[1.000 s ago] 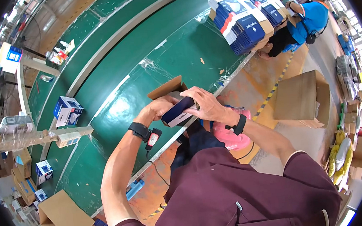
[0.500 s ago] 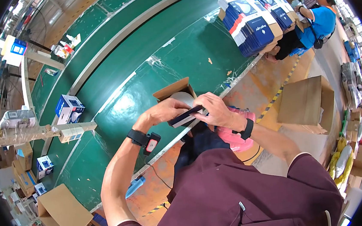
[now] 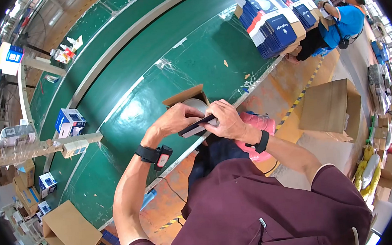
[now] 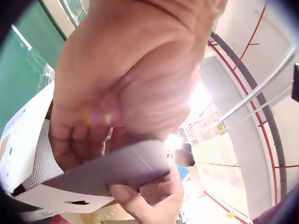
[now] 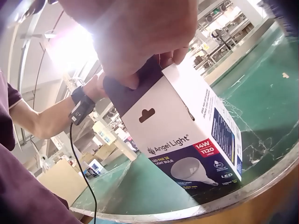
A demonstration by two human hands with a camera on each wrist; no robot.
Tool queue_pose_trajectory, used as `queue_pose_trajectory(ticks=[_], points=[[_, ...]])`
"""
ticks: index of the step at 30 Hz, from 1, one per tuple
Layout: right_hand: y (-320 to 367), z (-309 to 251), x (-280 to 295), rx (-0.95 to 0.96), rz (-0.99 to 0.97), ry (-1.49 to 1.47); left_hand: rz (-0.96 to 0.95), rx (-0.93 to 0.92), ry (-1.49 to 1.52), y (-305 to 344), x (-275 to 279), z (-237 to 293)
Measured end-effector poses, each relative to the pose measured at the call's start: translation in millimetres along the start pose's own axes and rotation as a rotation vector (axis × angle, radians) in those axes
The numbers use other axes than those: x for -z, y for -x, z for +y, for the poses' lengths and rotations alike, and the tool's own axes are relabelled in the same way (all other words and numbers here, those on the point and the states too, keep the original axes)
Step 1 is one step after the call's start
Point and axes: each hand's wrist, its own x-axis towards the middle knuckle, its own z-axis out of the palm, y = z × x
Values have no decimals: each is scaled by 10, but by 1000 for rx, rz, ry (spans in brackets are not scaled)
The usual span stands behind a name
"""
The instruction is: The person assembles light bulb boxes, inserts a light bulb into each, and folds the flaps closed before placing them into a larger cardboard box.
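Observation:
A white and dark blue bulb box [image 5: 175, 133] with an open top stands at the green table's near edge; a brown cardboard flap [image 3: 184, 95] rises at its far side. Inside, a pale round face [image 3: 196, 104] shows in the head view. My right hand [image 3: 227, 121] pinches the dark near flap [image 4: 117, 165], thumb on its outer side. Bent over the opening, the left hand [image 3: 173, 121] has its fingers curled behind that flap, beside a grey textured surface [image 4: 43, 158] in the left wrist view. The flap hides its thumb tip.
Stacked flat blue-and-white cartons [image 3: 274, 31] lie at the table's far right, near a person in a blue shirt [image 3: 348, 23]. A large open carton [image 3: 323, 109] stands on the floor at right. A post [image 3: 19, 154] and a small box [image 3: 70, 122] are at left.
The near flap has tilted to show less of its dark face, and the pale round face is more exposed. My right fingers have shifted from over the flap to its edge.

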Motion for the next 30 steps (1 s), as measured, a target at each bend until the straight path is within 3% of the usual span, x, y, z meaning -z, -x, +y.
queue_pose_trajectory(ticks=[7,10,12,14,17,18,19,21,24,26,27,30], points=[[35,134,93,204,-79,-94,-83,-91,-140,66,34,199],[12,186,189,240,-156,-169,213,-122,-29,254,178,268],[10,178,260,257,-235,-251,525,-90,178,533,407,301],[67,154,301,255,-303,-206,1245,-220,109,666,523,117],[79,273,387,302,-406,-58,1453,-188,-277,748,316,-76],[97,292,396,291,-417,-37,1324,-143,-264,837,105,-264],[120,299,396,277,-427,-19,1223,-347,-487,880,-86,-287],[131,292,377,229,-437,-27,989,-349,-410,956,-570,-348],[77,294,343,130,-415,-105,695,-293,-541,852,-797,-135],[68,310,253,84,-368,-133,648,-326,-615,701,-759,-219],[58,289,207,65,-306,-102,729,-288,-564,624,-737,-316],[53,111,83,-241,-101,-53,907,-199,-368,485,-734,-537]])
